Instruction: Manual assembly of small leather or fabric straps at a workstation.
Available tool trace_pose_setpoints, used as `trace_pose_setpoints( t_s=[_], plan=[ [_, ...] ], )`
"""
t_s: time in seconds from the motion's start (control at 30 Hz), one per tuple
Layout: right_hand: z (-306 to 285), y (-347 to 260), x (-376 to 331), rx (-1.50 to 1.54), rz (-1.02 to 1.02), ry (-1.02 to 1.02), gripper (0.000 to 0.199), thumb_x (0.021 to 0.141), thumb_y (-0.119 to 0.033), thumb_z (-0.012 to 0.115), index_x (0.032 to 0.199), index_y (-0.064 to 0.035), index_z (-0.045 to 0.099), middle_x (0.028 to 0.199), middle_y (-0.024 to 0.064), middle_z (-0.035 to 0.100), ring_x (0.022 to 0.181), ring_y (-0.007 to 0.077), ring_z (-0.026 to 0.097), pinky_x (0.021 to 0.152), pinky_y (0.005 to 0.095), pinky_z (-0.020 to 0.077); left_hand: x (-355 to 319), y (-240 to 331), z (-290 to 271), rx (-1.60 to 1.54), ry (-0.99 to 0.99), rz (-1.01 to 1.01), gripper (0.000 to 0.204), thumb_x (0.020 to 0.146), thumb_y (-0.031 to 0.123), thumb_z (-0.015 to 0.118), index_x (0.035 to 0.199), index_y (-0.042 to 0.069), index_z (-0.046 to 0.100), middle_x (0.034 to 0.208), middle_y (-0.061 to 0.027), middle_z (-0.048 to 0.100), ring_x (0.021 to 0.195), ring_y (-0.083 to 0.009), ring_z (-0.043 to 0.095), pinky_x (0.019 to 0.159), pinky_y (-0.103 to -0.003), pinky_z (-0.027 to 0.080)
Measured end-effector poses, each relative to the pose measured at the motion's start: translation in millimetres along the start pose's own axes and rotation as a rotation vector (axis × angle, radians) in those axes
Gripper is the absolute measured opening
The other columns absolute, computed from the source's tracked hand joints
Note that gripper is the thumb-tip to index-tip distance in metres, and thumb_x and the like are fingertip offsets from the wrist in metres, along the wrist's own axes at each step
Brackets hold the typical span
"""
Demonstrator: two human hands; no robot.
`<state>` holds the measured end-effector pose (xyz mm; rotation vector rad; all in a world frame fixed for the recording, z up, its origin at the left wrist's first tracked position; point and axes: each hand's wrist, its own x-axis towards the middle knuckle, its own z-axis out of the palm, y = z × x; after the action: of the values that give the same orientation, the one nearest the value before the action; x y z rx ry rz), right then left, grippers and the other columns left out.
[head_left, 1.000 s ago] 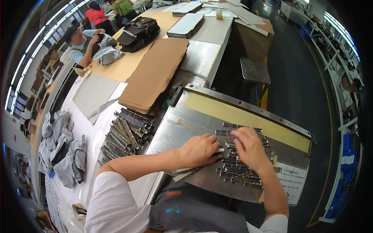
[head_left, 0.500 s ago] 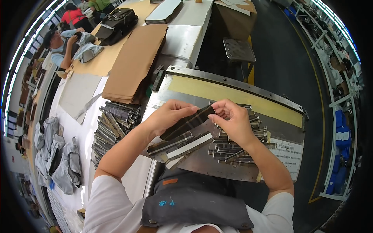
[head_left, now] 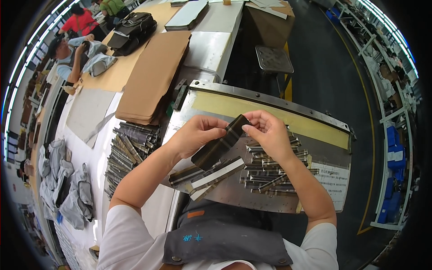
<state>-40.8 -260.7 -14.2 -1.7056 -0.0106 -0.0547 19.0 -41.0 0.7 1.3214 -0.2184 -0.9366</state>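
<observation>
White rectangular printed label [head_left: 335,180] stuck on grey metal machine plate [head_left: 234,198], at its right end.

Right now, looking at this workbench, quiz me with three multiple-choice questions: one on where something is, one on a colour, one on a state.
1. Where does the stack of brown card sheets lie?
A. left of the metal work plate
B. on the stool
C. on the floor

2. What colour is the band along the plate's far edge?
A. red
B. yellow
C. blue

3. How is the dark striped fabric strip held?
A. lying flat, untouched
B. in the left hand alone
C. lifted between both hands, the right hand at its upper end

Answers: 1 A, the sheets sit on the white table to the plate's left. 2 B, the band shows yellow under the metal rim. 3 C, fingers of both hands pinch the strip above the plate.
</observation>
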Motion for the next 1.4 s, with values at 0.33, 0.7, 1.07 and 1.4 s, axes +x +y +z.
trace_pose_setpoints(
  t_s=[0.33,0.7,1.07,1.4],
  plan=[
    [-12.7,-9.8,1.6,-0.033,-0.010,-0.247,0.046,0.082,0.000,0.068,0.127,-0.0082,0.060,0.100,0.0047,0.062,0.083,0.0122,0.059,0.074,0.0264,0.0501,8.7,-3.9,-2.2,-0.010,-0.044,0.053,0.019,0.085,0.001,0.071,0.103,-0.005,0.068,0.091,-0.0084,0.072,0.077,-0.0095,0.067,0.071,-0.021,0.054],
    [-1.3,-11.4,-4.3,-0.795,-1.005,-0.003,0.033,0.064,-0.003,0.075,0.096,-0.0096,0.069,0.108,0.0011,0.063,0.106,0.0261,0.057,0.092,0.0409,0.0456,14.6,-6.2,4.1,-0.081,0.004,0.015,0.009,0.086,0.002,0.071,0.092,0.000,0.065,0.082,-0.0055,0.067,0.068,-0.0109,0.065,0.063,-0.022,0.053],
    [-77.8,15.3,13.5,-1.009,-0.842,0.381,0.014,0.071,0.000,0.067,0.084,-0.0053,0.069,0.091,0.0036,0.066,0.095,0.0246,0.060,0.078,0.0371,0.0508,3.7,20.3,-10.6,0.899,0.478,0.840,0.010,0.085,0.005,0.071,0.091,0.000,0.065,0.080,-0.0071,0.067,0.068,-0.0160,0.065,0.062,-0.027,0.053],
    [-46.4,33.7,-8.8,-1.128,-0.479,0.051,0.038,0.087,-0.011,0.059,0.122,0.0023,0.056,0.128,0.0133,0.055,0.118,0.0305,0.050,0.100,0.0428,0.0420,69.1,-30.7,27.3,1.646,0.091,0.887,0.058,0.089,0.043,0.062,0.123,-0.004,0.057,0.135,-0.0178,0.053,0.125,-0.0349,0.048,0.106,-0.044,0.039]
  ],
)
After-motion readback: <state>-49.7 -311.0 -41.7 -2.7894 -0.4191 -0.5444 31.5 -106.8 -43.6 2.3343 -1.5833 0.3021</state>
